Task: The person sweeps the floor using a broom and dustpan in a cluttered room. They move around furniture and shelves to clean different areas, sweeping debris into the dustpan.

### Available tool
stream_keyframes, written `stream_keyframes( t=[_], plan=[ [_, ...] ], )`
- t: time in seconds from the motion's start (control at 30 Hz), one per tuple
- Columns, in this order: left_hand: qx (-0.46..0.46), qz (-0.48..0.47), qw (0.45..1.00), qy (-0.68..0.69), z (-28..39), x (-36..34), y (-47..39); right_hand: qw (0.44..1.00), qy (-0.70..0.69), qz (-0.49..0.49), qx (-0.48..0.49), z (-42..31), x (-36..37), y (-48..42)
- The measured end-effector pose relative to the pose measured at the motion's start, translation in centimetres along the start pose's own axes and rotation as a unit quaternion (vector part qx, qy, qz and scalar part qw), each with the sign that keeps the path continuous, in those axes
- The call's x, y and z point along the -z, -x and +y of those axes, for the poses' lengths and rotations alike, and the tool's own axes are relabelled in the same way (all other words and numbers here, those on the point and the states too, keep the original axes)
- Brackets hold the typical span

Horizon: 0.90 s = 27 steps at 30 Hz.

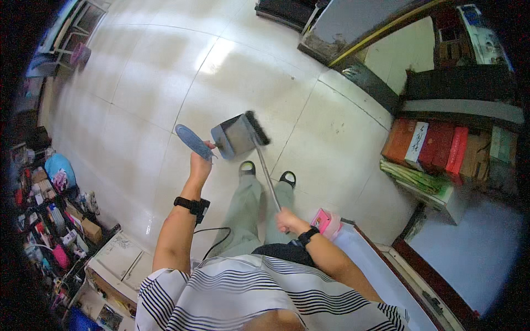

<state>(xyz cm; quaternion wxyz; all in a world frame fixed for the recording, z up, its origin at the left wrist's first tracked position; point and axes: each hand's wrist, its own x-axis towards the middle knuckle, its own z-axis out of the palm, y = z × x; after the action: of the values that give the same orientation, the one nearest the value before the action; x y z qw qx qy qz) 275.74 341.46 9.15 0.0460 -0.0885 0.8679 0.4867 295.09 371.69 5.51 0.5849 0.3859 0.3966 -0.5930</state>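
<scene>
My left hand (201, 162) grips a blue, sole-shaped thing (189, 138), apparently a slipper. Just beyond those fingers, the short visible part of a dustpan's handle (219, 145) meets the grey-blue dustpan (235, 137); whether this hand also holds it I cannot tell. My right hand (288, 221) is closed around the metal handle (268, 178) of a broom. The broom's black bristle head (257, 127) lies across the dustpan's right edge. Both stand ahead of my feet in dark shoes (247, 167).
Pale tiles (136, 124) cover the floor. Crowded shelves (62, 223) and a worn cream cabinet (120, 256) stand at left. Red boxes (434, 145) sit at right above green stalks (410, 176). A pink box (325, 221) rests by my right forearm. A black cable (223, 229) hangs by my legs.
</scene>
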Motion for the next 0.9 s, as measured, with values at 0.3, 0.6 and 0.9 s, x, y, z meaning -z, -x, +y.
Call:
stream_keyframes(
  t=[0.3,0.6,0.9],
  plan=[
    [0.100,0.060,0.989,0.095,-4.4,6.8,1.4,0.945,0.201,0.237,0.102,-9.9,2.1,10.6],
    [0.061,0.159,0.985,0.010,-4.0,5.5,1.2,0.950,0.182,0.249,0.042,-14.5,6.8,-7.6],
    [0.061,0.173,0.983,0.012,-3.3,7.8,-2.0,0.968,0.225,0.095,0.059,-14.6,-3.6,4.2]
  ],
)
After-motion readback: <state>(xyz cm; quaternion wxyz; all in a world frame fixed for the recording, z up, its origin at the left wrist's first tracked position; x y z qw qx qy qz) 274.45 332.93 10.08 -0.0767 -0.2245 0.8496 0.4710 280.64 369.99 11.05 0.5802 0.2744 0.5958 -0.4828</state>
